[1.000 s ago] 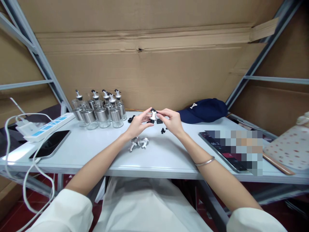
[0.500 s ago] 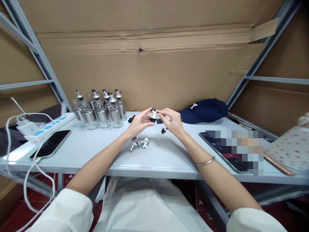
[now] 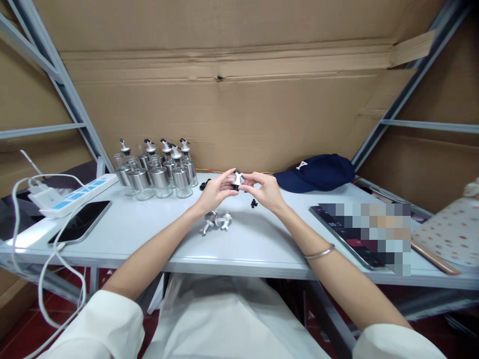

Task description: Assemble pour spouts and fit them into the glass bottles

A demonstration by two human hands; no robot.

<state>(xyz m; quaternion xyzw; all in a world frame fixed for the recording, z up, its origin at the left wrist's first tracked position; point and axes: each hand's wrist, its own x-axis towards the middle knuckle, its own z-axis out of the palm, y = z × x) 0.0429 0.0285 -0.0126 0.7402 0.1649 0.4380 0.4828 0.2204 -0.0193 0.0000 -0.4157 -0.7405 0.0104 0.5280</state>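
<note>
Fingertips are closing in: since a second ago the right hand [image 3: 264, 192] is drawing nearer the left hand [image 3: 214, 193], both now pinching the spout [image 3: 236, 179] above the surface [image 3: 262, 239], suggesting a part is being pressed on. Its long axis is standing roughly upright, nozzle tilting up-left, though small to tell.

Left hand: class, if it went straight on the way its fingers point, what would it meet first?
Probably the right hand: the left hand points right across the small pourer spout both hands pinch.
</note>
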